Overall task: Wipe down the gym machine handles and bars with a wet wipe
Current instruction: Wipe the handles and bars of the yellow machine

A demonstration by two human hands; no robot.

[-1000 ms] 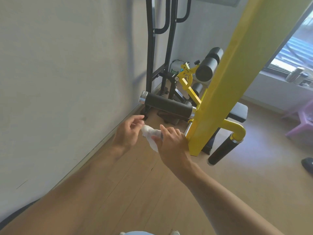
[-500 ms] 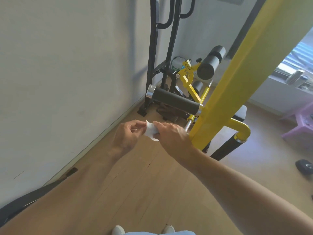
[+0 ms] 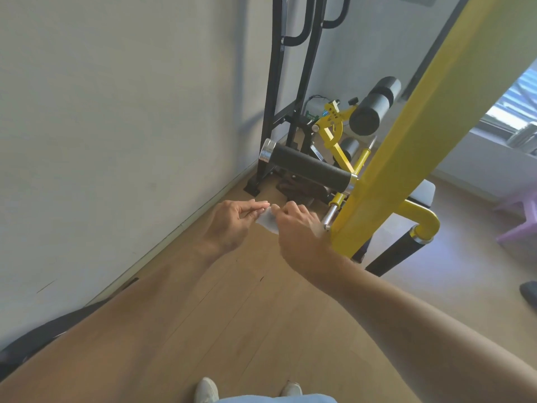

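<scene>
Honestly nothing readable anywhere. There was a small green tag (image 3: 311, 115) tucked behind the yellow bracket (image 3: 331, 119) on the gym machine, with what looked like pale lettering on it, but it was way too tiny and blurry to make out.

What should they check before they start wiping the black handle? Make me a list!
1. Wet wipe in hand: ok, left hand and right hand both pinch it.
2. Wipe spread out flat: not ok, it is bunched small between the fingers.
3. Wipe wet enough: cannot tell.
4. Black foam handle within reach: ok, it sits just beyond the hands with nothing in between.
5. A hand free to steady the yellow bar: not ok, both hold the wipe.
6. Handle already clean: cannot tell.
</scene>
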